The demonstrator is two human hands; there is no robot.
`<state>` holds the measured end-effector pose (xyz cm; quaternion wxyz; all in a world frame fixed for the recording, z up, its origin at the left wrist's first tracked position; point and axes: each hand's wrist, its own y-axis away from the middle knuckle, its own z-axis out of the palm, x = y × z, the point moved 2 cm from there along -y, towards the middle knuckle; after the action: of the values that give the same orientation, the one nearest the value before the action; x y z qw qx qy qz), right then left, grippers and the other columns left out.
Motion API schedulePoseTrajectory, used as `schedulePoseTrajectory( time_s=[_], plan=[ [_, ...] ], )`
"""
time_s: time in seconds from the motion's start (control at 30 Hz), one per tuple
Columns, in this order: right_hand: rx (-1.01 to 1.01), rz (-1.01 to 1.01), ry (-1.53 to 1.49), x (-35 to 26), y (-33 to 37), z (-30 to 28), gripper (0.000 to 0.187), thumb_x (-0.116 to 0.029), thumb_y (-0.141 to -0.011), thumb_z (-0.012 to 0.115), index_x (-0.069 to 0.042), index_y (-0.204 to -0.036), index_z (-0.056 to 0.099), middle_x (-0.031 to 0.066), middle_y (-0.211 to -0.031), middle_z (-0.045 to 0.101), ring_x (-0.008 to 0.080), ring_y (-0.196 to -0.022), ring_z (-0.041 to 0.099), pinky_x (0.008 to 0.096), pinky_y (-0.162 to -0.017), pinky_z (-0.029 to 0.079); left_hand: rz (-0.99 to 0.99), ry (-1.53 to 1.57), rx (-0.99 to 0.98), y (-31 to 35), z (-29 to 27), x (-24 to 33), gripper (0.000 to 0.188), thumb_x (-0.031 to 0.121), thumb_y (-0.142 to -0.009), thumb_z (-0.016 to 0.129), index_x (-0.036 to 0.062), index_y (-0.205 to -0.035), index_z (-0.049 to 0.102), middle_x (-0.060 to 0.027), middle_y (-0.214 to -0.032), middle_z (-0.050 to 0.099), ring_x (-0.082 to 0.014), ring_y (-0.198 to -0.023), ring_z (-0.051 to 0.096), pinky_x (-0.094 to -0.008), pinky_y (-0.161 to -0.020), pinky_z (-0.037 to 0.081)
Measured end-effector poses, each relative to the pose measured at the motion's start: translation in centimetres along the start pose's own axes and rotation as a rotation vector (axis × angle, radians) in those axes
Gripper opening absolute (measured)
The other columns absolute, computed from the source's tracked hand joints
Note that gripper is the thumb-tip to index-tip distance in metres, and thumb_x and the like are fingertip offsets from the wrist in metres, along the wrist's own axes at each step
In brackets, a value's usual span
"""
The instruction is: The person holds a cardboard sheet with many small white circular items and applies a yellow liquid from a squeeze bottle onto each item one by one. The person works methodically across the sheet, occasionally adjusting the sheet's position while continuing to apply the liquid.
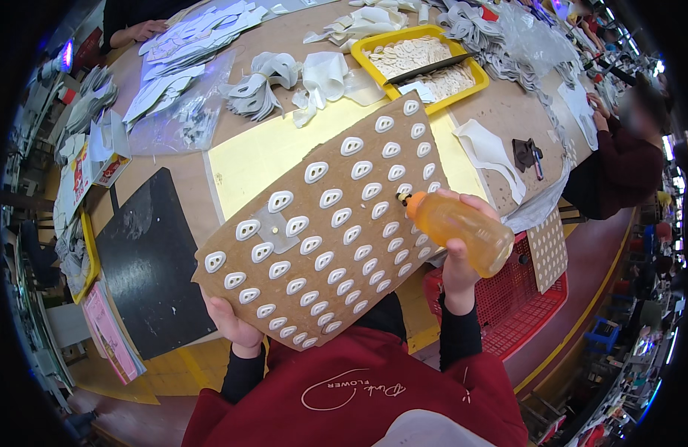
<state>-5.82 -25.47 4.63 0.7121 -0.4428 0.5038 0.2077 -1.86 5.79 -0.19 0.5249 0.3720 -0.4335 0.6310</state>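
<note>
My left hand [236,324] grips the lower left corner of a brown cardboard sheet [305,195], held tilted above the table. Rows of white oval pieces [331,198], each with two small holes, cover the sheet. A small translucent square [275,232] lies among them near the left side. In my right hand [459,276] is a squeeze bottle [467,229] of amber liquid, fingers and thumb wrapped round it. Its orange cap and dark-tipped nozzle point left, over the pieces at the sheet's right side. Whether the nozzle touches a piece, I cannot tell.
Beyond the sheet stands a yellow tray [474,83] of small cream pieces, a dark bar across it. A black board [146,261] lies at left. A red basket [500,328] stands below the table's right edge. Bundled grey cutouts [262,82] lie at the back. Other people sit at far left and right.
</note>
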Motion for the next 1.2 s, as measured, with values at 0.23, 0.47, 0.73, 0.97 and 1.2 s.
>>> schedulePoseTrajectory(
  time_s=[0.23,0.47,0.73,0.97,1.2],
  plan=[
    [0.040,-0.036,0.065,-0.5,-1.4,0.0,0.061,-0.028,-0.079,0.078,0.002,-0.120,0.046,0.0191,-0.114,0.062,0.0232,-0.104,0.061,0.0339,-0.088,0.051,0.007,0.006,0.001,0.1,-0.1,-0.1,0.063,0.046,-0.099,0.040,-0.0023,-0.139,0.030,-0.0151,-0.129,0.047,-0.0234,-0.116,0.050,-0.0388,-0.097,0.042],
    [0.108,0.002,0.096,-0.7,-1.7,-0.7,0.052,-0.021,-0.079,0.077,0.004,-0.117,0.051,0.0169,-0.108,0.064,0.0212,-0.099,0.062,0.0323,-0.086,0.051,0.001,0.015,0.012,0.1,0.2,-0.2,0.062,0.045,-0.099,0.040,-0.0028,-0.138,0.031,-0.0149,-0.128,0.047,-0.0230,-0.116,0.050,-0.0384,-0.098,0.041],
    [0.089,-0.013,-0.003,-0.5,-1.7,-0.2,0.051,-0.019,-0.079,0.077,0.003,-0.117,0.052,0.0161,-0.108,0.064,0.0210,-0.099,0.062,0.0319,-0.086,0.051,0.013,0.014,-0.003,-0.3,0.2,-0.2,0.062,0.045,-0.099,0.039,-0.0026,-0.138,0.031,-0.0153,-0.129,0.046,-0.0232,-0.116,0.050,-0.0384,-0.098,0.041],
    [0.100,-0.010,0.084,-0.2,-1.9,-0.8,0.048,-0.018,-0.079,0.077,0.003,-0.116,0.053,0.0156,-0.107,0.064,0.0200,-0.097,0.063,0.0310,-0.085,0.051,0.000,0.037,0.024,-0.2,-0.1,-0.6,0.060,0.044,-0.100,0.038,-0.0021,-0.138,0.031,-0.0142,-0.128,0.047,-0.0219,-0.116,0.050,-0.0379,-0.098,0.041],
    [0.146,0.039,0.026,0.6,-1.0,-1.6,0.049,-0.020,-0.080,0.076,0.004,-0.116,0.053,0.0128,-0.100,0.065,0.0161,-0.091,0.063,0.0255,-0.075,0.052,-0.051,0.078,0.030,-0.4,-0.9,-1.6,0.056,0.042,-0.101,0.037,-0.0013,-0.137,0.034,-0.0128,-0.127,0.049,-0.0208,-0.115,0.050,-0.0371,-0.097,0.041]
  ],
)
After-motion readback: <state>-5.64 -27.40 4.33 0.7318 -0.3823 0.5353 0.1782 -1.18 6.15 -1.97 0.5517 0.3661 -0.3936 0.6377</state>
